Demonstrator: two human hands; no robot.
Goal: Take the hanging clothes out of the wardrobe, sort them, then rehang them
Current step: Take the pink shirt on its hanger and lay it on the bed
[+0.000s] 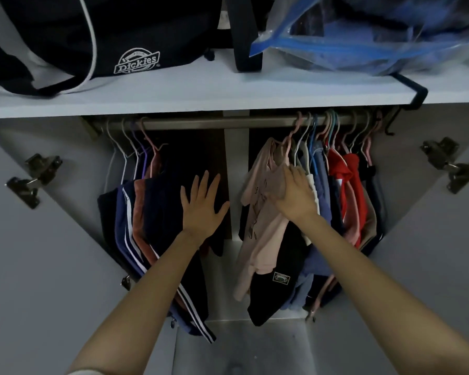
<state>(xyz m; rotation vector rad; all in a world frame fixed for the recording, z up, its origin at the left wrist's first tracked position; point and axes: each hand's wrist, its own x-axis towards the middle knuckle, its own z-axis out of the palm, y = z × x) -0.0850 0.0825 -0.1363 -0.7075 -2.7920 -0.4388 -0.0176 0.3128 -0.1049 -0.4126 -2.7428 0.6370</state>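
Nearest: two bare forearms reached up into the open wardrobe.

Left hand: fingers straight and spread, gripping nothing, held before the dark garments at the inner edge of the left bunch. Could not tell whether the palm touched cloth.

Right hand: fingers curled into the shoulder of a pale pink T-shirt, the front item of the right bunch, just below its hanger.

Clothes were all on the rail, in two bunches well apart. Left: navy striped garments and a rust one, draped over their hangers. Right: the pink shirt, a black garment with a small patch under it, then blue, red and tan pieces, packed touching.

Handling, as judged: all light, soft and limp. The cloth would give no support and could slide off a thin hanger if pulled by the fabric (the draped navy pieces looked likeliest to slip). Better to take each hanger at the neck, just under the hook, lift the hook clear of the rail, and steady the cloth with the free hand. The tight right bunch would need parting first, as neighbouring hooks sat crowded together and could snag.

Behind: the metal rail ran under a white shelf.

Farthest: a black bag with a white logo on the shelf at left, a clear blue-edged plastic bag at right.
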